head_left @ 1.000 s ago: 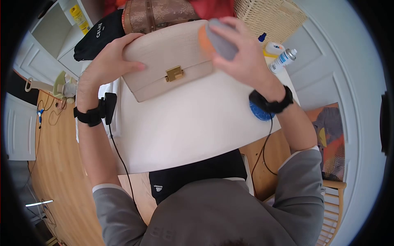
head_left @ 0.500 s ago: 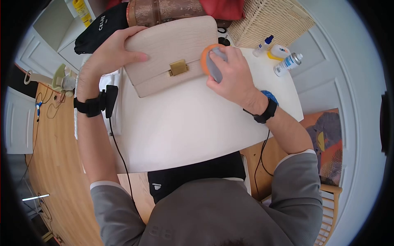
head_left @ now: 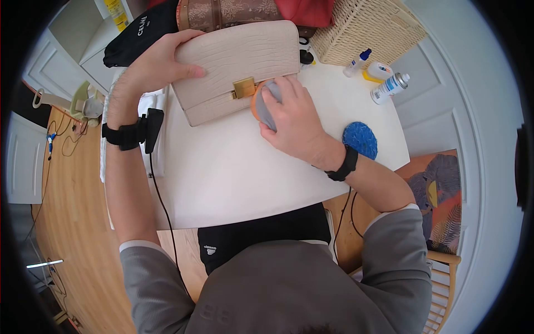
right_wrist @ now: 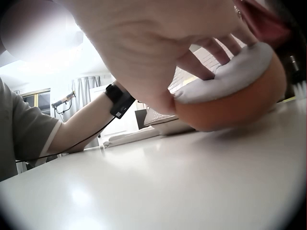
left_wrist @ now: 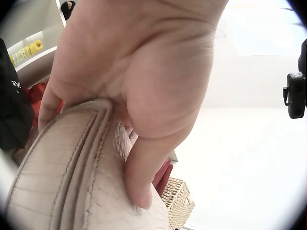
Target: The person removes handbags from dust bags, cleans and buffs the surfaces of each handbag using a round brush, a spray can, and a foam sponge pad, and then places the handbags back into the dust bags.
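A beige crocodile-textured leather handbag (head_left: 239, 50) with a gold clasp (head_left: 243, 88) stands tilted on the white table. My left hand (head_left: 161, 65) grips its left end; in the left wrist view the thumb (left_wrist: 139, 177) lies along one face, with the fingers round the other side. In my right hand (head_left: 297, 119) is a round grey-and-orange sponge (head_left: 260, 113), held by its grey side. Its orange side meets the bag's front just right of the clasp. The right wrist view has the sponge's orange edge (right_wrist: 230, 110) low over the tabletop.
A blue fuzzy round pad (head_left: 360, 140) lies right of my right wrist. Beyond it are a spray can (head_left: 389, 89), a yellow-and-white bottle (head_left: 378, 71) and a small blue-capped bottle (head_left: 357, 63). A wicker basket (head_left: 367, 33), patterned brown bag (head_left: 228, 14) and black cloth bag (head_left: 133, 36) line the back.
My right hand has brought the sponge down and left, from the bag's upper right corner to beside the clasp. The left hand keeps its grip on the bag.
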`<state>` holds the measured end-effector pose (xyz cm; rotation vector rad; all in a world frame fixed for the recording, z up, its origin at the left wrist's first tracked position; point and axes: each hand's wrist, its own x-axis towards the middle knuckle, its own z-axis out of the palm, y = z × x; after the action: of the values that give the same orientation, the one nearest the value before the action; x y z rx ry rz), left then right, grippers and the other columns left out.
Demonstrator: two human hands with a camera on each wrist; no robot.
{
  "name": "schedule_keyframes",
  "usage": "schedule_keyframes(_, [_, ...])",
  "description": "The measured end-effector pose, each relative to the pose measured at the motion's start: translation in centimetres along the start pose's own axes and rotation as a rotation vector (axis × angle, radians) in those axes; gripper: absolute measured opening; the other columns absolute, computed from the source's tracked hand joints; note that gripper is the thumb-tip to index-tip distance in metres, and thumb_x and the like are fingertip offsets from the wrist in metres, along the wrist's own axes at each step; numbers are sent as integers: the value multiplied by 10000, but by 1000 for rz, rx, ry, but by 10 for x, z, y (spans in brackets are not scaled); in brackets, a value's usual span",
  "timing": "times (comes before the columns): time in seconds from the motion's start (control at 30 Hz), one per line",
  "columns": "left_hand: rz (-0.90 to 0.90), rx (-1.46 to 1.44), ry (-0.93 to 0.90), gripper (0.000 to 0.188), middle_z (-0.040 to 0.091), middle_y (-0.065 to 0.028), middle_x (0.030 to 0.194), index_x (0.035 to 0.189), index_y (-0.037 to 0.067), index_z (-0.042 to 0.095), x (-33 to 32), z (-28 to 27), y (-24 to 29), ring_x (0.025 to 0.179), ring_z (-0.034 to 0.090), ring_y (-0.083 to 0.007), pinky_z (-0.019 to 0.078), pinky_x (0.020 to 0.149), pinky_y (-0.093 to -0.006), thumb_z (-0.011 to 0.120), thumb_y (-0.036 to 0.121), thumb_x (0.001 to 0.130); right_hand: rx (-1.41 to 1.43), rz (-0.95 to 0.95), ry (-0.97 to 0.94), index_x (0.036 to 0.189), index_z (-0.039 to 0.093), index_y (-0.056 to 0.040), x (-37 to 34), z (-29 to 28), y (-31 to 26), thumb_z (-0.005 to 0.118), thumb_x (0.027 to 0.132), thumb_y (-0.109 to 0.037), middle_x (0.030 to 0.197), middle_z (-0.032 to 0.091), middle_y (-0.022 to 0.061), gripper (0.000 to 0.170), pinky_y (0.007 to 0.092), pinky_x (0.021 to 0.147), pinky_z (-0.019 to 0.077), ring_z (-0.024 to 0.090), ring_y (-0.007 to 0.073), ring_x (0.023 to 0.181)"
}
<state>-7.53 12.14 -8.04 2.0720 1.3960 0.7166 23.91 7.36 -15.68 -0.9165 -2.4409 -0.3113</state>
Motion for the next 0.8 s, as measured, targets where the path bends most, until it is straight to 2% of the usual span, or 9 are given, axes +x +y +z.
schedule_keyframes(0.13, [54, -5, 7, 730, 687, -107, 1279, 1468, -9, 561, -3, 0, -4, 1183, 627, -202, 488, 1071, -339, 874, 139, 825, 70, -34, -55, 1212, 678, 15, -2, -11, 19, 840, 685, -227, 1306, 553, 209, 602, 466, 942, 501, 537, 391, 1224])
schedule_keyframes(0.23, [74, 48, 7, 730, 692, -120, 1277, 1471, 0, 559, -3, -1, -2, 1178, 635, -214, 496, 1067, -348, 870, 159, 831, -40, -11, -53, 1187, 682, 16, -11, -13, 38, 844, 676, -221, 1305, 556, 211, 586, 464, 940, 502, 541, 393, 1219])
schedule_keyframes(0.3, [85, 83, 8, 721, 695, -129, 1274, 1468, 6, 561, -4, -1, 1, 1176, 642, -225, 502, 1063, -357, 863, 167, 833, -8, 74, -34, 1166, 690, 11, -18, -10, 40, 847, 666, -214, 1278, 562, 208, 570, 468, 944, 502, 544, 393, 1221])
schedule_keyframes(0.43, [30, 90, 10, 718, 697, -132, 1272, 1465, 10, 564, -4, 1, 10, 1178, 644, -229, 505, 1060, -361, 862, 163, 830, 3, 97, -114, 1155, 707, 10, -14, -7, 3, 843, 669, -230, 1264, 568, 205, 558, 469, 950, 502, 542, 385, 1225])
schedule_keyframes(0.5, [43, 80, 37, 710, 696, -131, 1271, 1463, 7, 564, -5, 2, 5, 1175, 646, -230, 505, 1062, -359, 854, 151, 832, 79, -102, -145, 1135, 725, -6, -12, -6, -9, 830, 681, -258, 1270, 573, 190, 530, 470, 947, 501, 544, 367, 1220])
schedule_keyframes(0.53, [44, 81, 37, 710, 696, -131, 1271, 1463, 7, 564, -4, 3, 5, 1175, 646, -230, 505, 1062, -359, 854, 151, 832, 78, -102, -144, 1135, 725, -6, -12, -8, -7, 830, 681, -258, 1270, 573, 190, 530, 470, 947, 501, 544, 367, 1220])
schedule_keyframes(0.63, [86, 27, 19, 711, 696, -131, 1276, 1460, 2, 565, -5, -1, -2, 1172, 649, -232, 504, 1065, -357, 853, 152, 827, 119, -36, -200, 1116, 740, -21, -14, -13, 7, 821, 693, -279, 1277, 578, 165, 502, 467, 947, 503, 539, 342, 1229])
schedule_keyframes(0.73, [103, 36, 18, 712, 696, -136, 1279, 1456, -1, 569, -5, 0, 0, 1173, 654, -237, 503, 1068, -354, 853, 161, 823, -16, 59, -204, 1110, 749, -37, -26, -18, 38, 813, 701, -271, 1259, 594, 156, 476, 461, 949, 509, 566, 344, 1185])
schedule_keyframes(0.8, [61, 102, 31, 715, 697, -143, 1285, 1460, 1, 566, -6, 0, 4, 1184, 656, -245, 504, 1066, -350, 850, 177, 829, -41, 288, -304, 1120, 757, -46, -33, -12, 57, 806, 706, -265, 1237, 610, 167, 471, 459, 966, 514, 594, 363, 1142])
